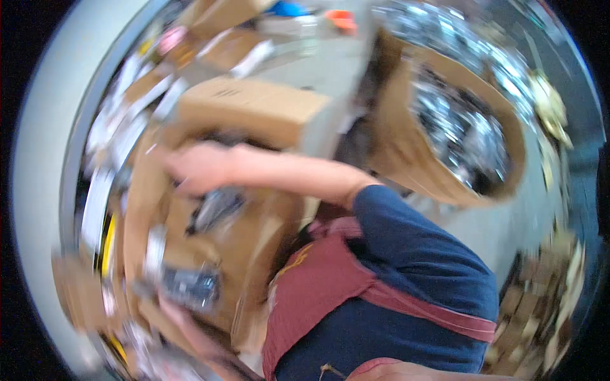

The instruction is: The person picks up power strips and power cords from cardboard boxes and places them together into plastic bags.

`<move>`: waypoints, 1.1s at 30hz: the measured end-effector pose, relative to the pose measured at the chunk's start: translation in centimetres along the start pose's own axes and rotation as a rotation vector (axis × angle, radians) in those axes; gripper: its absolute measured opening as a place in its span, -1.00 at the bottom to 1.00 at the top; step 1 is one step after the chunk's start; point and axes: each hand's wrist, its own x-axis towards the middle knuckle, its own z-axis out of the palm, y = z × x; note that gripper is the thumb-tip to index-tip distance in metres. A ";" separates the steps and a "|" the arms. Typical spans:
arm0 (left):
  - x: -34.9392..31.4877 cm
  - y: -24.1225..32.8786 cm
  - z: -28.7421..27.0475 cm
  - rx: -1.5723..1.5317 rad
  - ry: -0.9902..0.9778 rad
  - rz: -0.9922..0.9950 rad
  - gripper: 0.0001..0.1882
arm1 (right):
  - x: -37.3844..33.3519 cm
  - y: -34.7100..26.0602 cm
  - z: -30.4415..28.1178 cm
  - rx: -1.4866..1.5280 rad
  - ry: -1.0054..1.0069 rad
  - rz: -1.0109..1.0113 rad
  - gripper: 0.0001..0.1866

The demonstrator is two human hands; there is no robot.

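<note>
Motion blur smears the whole view, so only coarse relations can be read. The person's right hand (194, 168) stretches out from a navy sleeve over an open cardboard box (254, 241), apparently to get at what lies inside. Just under the hand sits a dark grey packet (216, 206). Blur hides whether the fingers touch it and how far they are spread. Low at the left edge, the left hand (175, 312) comes up beside a second dark packet (190, 287), which rests at the near end of the same box. Hand and packet look in contact, but a grasp cannot be told and the fingers are not readable. Behind the reaching hand stands 1 closed carton (254, 105), flat-topped and tan. Well apart on the right, a large open carton (406, 149) is tipped toward the person, so its mouth faces the reach. It is filled with shiny silvery packets (464, 130). More of them lie heaped beyond it. Brown cardboard pieces (540, 305) are stacked at lower right. A maroon apron (318, 286) covers the chest.
</note>
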 end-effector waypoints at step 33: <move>-13.0 10.7 17.0 0.853 0.184 1.014 -0.61 | -42.2 32.7 -24.5 -0.445 1.066 1.368 -0.28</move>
